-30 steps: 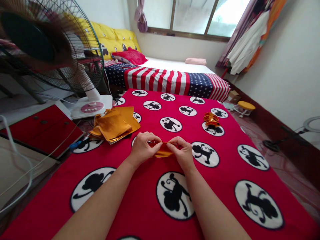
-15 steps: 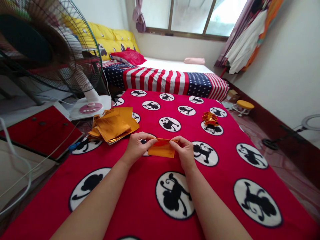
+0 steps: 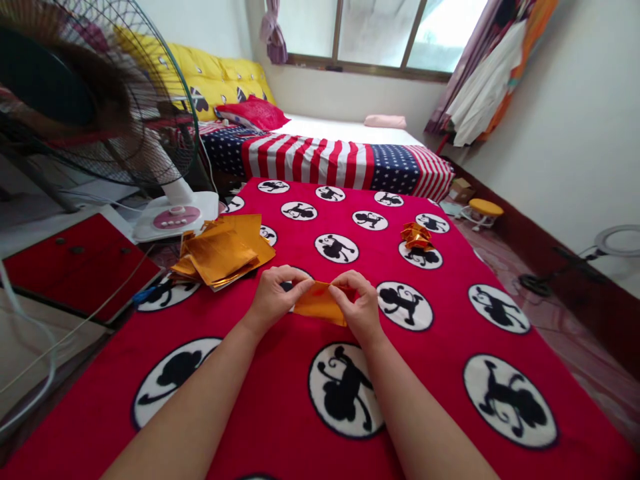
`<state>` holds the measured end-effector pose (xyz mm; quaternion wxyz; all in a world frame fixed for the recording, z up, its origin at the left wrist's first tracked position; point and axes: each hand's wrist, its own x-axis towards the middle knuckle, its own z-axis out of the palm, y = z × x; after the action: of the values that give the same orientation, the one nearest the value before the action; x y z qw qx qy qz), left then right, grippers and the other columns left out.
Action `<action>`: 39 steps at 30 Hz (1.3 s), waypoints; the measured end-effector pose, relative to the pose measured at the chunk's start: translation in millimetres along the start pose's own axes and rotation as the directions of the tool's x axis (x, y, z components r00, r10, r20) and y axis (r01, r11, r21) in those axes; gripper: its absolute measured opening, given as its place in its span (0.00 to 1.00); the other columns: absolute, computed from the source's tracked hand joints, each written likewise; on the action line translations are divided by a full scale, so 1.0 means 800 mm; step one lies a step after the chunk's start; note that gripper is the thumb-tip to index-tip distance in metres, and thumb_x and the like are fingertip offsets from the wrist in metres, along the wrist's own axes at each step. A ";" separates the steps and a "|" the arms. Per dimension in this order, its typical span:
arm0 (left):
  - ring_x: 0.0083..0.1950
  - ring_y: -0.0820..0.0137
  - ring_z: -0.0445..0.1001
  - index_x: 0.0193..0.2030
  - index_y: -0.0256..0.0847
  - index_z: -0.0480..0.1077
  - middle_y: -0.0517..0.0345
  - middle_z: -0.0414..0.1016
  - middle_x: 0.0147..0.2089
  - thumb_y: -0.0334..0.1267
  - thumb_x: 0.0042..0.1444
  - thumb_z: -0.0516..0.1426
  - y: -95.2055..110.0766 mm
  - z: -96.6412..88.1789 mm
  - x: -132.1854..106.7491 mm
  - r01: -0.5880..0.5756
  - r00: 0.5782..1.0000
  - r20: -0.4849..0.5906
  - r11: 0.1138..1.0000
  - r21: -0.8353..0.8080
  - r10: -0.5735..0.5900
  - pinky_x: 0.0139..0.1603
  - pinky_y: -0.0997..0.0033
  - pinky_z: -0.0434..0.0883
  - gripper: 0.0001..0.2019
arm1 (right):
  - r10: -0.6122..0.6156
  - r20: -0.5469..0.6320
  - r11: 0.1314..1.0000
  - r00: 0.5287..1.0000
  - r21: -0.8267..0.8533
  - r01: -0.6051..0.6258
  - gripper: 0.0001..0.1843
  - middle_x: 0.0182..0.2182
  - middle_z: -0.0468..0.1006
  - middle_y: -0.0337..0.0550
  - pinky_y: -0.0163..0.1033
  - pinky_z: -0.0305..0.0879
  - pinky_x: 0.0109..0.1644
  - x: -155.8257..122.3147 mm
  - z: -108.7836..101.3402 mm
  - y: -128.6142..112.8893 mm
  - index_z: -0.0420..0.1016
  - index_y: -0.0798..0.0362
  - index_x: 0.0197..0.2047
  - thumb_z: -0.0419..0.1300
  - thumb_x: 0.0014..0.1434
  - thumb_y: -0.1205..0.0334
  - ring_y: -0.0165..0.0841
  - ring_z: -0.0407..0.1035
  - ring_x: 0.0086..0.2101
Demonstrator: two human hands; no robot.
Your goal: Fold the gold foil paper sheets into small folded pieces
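Observation:
Between my two hands is a sheet of gold foil paper (image 3: 320,305), its top edge folded over. My left hand (image 3: 281,293) pinches the top edge near its left end, thumb against fingers. With thumb and forefinger, my right hand (image 3: 356,303) grips the same edge a short way to the right. The paper hangs toward me, just over the red cloth (image 3: 280,387); whether it touches the cloth I cannot tell. To the left lies a loose stack of gold foil sheets (image 3: 223,250). A folded gold foil piece (image 3: 416,235) sits at the far right.
A standing fan (image 3: 175,207) is at the left, beside a red panel (image 3: 75,257) and a white cable (image 3: 37,320). Beyond the cloth is a bed (image 3: 320,157) with a striped and starred cover. A yellow stool (image 3: 485,208) stands on the floor at right.
My right hand has slid left along the paper's top edge, closer to my left hand. The paper's lower right corner now dips a little. My left hand keeps its pinch.

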<state>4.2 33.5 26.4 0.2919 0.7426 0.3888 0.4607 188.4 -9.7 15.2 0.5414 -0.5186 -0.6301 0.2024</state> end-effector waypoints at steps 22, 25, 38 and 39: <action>0.32 0.70 0.76 0.29 0.40 0.78 0.57 0.81 0.30 0.40 0.56 0.62 -0.003 0.001 -0.001 0.003 1.000 -0.023 1.000 0.000 -0.003 0.38 0.74 0.70 0.08 | -0.033 0.016 0.999 0.999 -0.027 0.033 0.08 0.26 0.73 0.37 0.38 0.60 0.38 0.000 0.001 0.001 0.72 0.51 0.26 0.62 0.56 0.65 0.31 0.66 0.30; 0.31 0.71 0.76 0.28 0.40 0.78 0.58 0.81 0.30 0.39 0.56 0.62 -0.001 0.001 -0.001 -0.012 0.999 -0.032 1.000 0.014 0.012 0.38 0.73 0.69 0.08 | -0.049 0.015 0.997 0.999 -0.054 0.050 0.08 0.26 0.74 0.38 0.38 0.61 0.39 0.000 0.001 -0.001 0.73 0.51 0.26 0.62 0.57 0.65 0.32 0.67 0.30; 0.34 0.69 0.77 0.29 0.40 0.77 0.55 0.81 0.31 0.41 0.56 0.62 0.001 0.008 -0.003 -0.054 0.999 0.000 0.997 0.049 0.054 0.40 0.71 0.71 0.09 | -0.112 0.001 0.984 0.994 -0.141 0.112 0.08 0.26 0.76 0.38 0.41 0.60 0.42 -0.001 0.004 -0.009 0.74 0.51 0.26 0.62 0.57 0.65 0.33 0.68 0.31; 0.34 0.69 0.77 0.29 0.40 0.77 0.55 0.81 0.31 0.42 0.56 0.62 0.001 0.008 -0.003 -0.052 0.999 0.002 0.998 0.038 0.052 0.40 0.71 0.71 0.09 | -0.113 0.000 0.984 0.994 -0.141 0.112 0.09 0.26 0.76 0.38 0.41 0.60 0.43 -0.002 0.005 -0.009 0.74 0.51 0.26 0.62 0.57 0.64 0.33 0.68 0.31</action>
<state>9.4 30.4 23.1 0.2658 0.7580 0.3780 0.4603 181.7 -12.6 19.5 0.5164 -0.5199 -0.6690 0.1246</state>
